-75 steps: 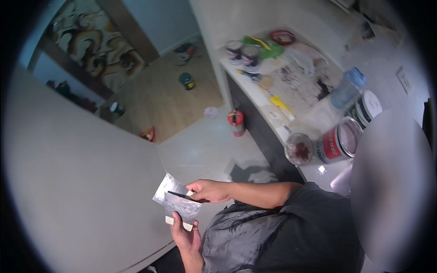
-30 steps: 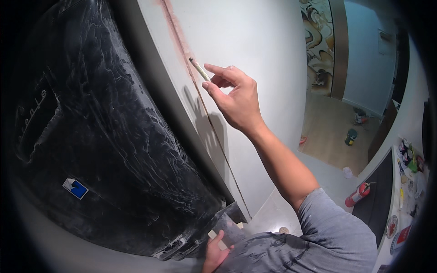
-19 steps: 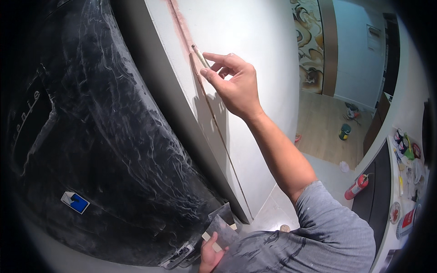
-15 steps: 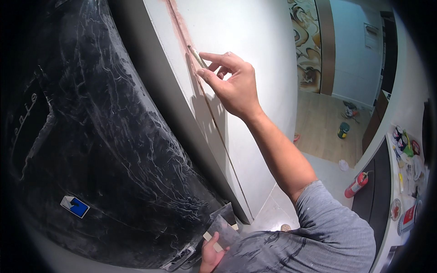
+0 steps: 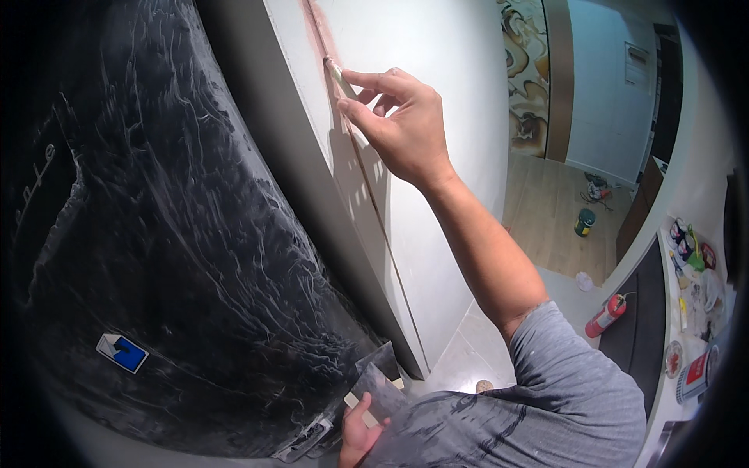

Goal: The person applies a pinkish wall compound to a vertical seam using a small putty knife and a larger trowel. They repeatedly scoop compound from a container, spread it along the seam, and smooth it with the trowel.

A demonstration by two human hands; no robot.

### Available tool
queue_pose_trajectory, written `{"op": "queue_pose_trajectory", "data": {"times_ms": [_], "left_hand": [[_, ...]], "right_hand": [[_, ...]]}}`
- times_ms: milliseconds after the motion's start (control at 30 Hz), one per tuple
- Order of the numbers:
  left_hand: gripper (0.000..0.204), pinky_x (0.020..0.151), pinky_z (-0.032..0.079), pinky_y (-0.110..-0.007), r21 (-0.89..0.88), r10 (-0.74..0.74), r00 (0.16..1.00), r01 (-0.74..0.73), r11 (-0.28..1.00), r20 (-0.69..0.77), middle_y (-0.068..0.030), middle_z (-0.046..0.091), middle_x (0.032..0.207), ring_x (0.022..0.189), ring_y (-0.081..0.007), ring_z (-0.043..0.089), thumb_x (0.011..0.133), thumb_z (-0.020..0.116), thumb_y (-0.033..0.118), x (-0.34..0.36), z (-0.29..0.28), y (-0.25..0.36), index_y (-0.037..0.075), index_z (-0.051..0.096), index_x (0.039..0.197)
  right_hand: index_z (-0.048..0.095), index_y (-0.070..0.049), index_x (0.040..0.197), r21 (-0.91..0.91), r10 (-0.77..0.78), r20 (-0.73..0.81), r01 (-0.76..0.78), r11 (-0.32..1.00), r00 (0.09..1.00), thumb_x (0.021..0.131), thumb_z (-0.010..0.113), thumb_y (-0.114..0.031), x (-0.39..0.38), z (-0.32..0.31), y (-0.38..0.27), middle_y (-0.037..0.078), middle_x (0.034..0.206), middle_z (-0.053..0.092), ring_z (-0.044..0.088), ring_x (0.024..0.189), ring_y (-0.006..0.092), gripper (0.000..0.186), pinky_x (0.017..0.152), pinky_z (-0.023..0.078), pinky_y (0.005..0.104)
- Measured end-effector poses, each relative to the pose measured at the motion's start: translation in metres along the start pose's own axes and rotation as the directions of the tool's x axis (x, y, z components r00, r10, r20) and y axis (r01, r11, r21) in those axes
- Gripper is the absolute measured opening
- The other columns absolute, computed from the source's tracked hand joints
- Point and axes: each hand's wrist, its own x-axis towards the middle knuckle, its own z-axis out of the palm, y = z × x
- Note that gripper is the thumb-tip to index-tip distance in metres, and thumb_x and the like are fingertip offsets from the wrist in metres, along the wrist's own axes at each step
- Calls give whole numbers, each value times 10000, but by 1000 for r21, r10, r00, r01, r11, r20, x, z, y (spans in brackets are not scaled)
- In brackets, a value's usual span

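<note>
My right hand (image 5: pixel 406 117) is raised to a white panel (image 5: pixel 437 47). Between its thumb and fingertips it pinches a slim pale stick with a dark tip (image 5: pixel 334 69). That tip meets a narrow dark groove (image 5: pixel 377 204) running along the panel, where a reddish-brown smear (image 5: pixel 318 31) borders it on both sides. Low down, my left hand (image 5: pixel 359 435) has its thumb and fingers round a flat greyish plate (image 5: pixel 382 390) with a pale strip along its edge. What kind of tool the plate is, I cannot tell.
Left stands a large dark surface under wrinkled film (image 5: pixel 234 195), bearing a blue-and-white label (image 5: pixel 122 353). At right are a red fire extinguisher (image 5: pixel 606 315), a crowded counter with a can (image 5: pixel 697 374), and a dark green tub (image 5: pixel 584 222) on the wooden floor.
My right hand has moved slightly up along the groove with the stick. The left hand keeps its grip on the plate. The whole view has shifted a little.
</note>
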Motion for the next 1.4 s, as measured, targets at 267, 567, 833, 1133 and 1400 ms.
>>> {"op": "queue_pose_trajectory", "data": {"times_ms": [267, 567, 833, 1133, 1400], "left_hand": [[267, 747, 499, -403, -31, 9, 1000, -9, 999, -17, -28, 738, 1142, 1014, -213, 686, 1074, 636, 294, -2, 6, 0, 146, 659, 1296], [253, 729, 492, -388, -22, 21, 1000, -21, 1000, -8, -35, 740, 1111, 983, -215, 688, 1076, 633, 276, -2, 10, -1, 128, 666, 1278], [251, 734, 497, -378, -19, 27, 999, -27, 999, 26, -38, 743, 1126, 984, -206, 694, 1089, 608, 251, -2, 15, 0, 119, 661, 1295], [287, 738, 507, -369, 13, 19, 998, -19, 1000, 63, -33, 745, 1163, 1004, -192, 698, 1112, 566, 261, -2, 15, 2, 112, 656, 1341], [280, 740, 513, -371, 12, 35, 998, -36, 999, 48, -23, 752, 1141, 995, -191, 702, 1105, 584, 262, -5, 15, 2, 118, 669, 1329]], "right_hand": [[848, -74, 1152, -86, 59, 40, -56, 995, 997, 868, 779, -182, 0, -5, -7, 106, 879, 753, 654, 680, 133, 311, 666, 573, 309], [842, -57, 1165, -51, 127, 60, -124, 991, 990, 850, 770, -140, -17, -6, -5, 110, 873, 751, 648, 672, 141, 333, 661, 559, 309], [843, -52, 1156, -25, 159, 68, -157, 987, 985, 849, 769, -113, -38, -7, 1, 102, 856, 740, 605, 635, 113, 322, 622, 537, 290], [845, -61, 1156, -13, 196, 63, -196, 981, 979, 847, 785, -105, -62, -6, 6, 99, 850, 734, 599, 633, 107, 318, 610, 531, 282], [842, -51, 1150, 3, 236, 70, -237, 972, 969, 852, 797, -107, -78, -6, 8, 100, 832, 725, 599, 624, 112, 307, 600, 522, 287]]}}
